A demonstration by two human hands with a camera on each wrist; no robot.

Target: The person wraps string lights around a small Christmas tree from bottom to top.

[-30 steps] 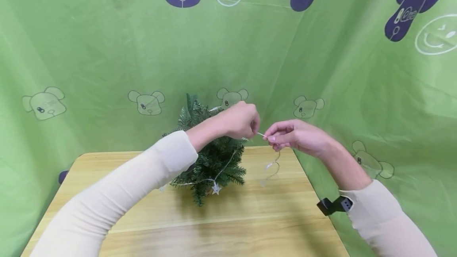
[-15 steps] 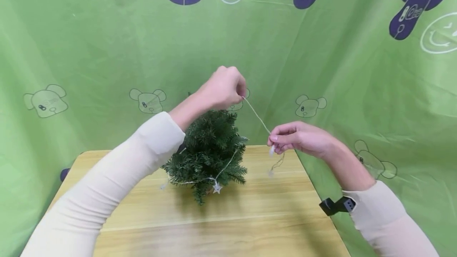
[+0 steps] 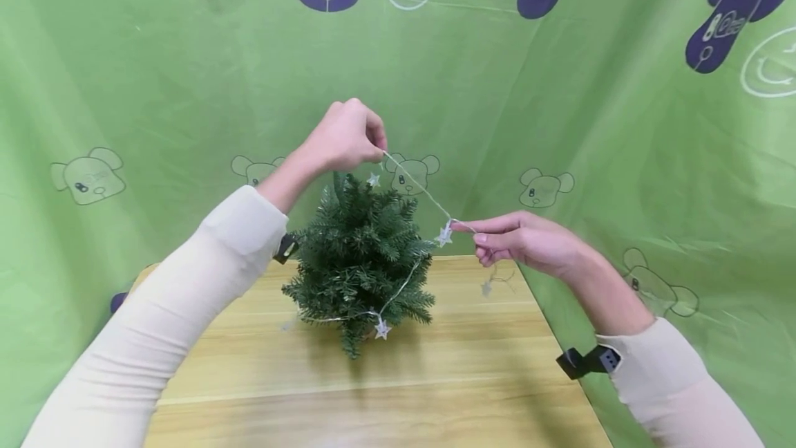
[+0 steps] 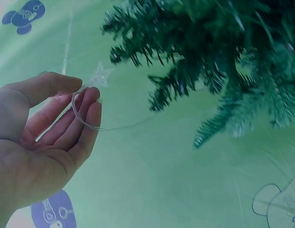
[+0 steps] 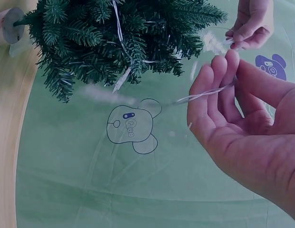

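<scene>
A small artificial Christmas tree [image 3: 363,247] stands on the wooden table, partly wound with a thin string of star lights [image 3: 415,184]. Above the treetop my left hand [image 3: 349,135] pinches the wire between thumb and fingertips; a star [image 4: 101,75] hangs beside those fingers in the left wrist view. To the right of the tree my right hand [image 3: 528,240] pinches the same string, its index finger stretched toward the tree. The wire runs slanting between both hands, a clear star [image 3: 444,234] by the right fingertip. Another star [image 3: 382,328] hangs low on the tree's front.
The light wooden table [image 3: 373,399] has its back edge near a green patterned curtain [image 3: 186,75]. Below my right hand dangles a loose tail of the string with a star [image 3: 487,288]. A black strap [image 3: 587,361] sits at the right cuff.
My left hand has risen and moved left over the treetop, drawing out more string between the hands. My right hand stays nearly in place, its index finger now extended.
</scene>
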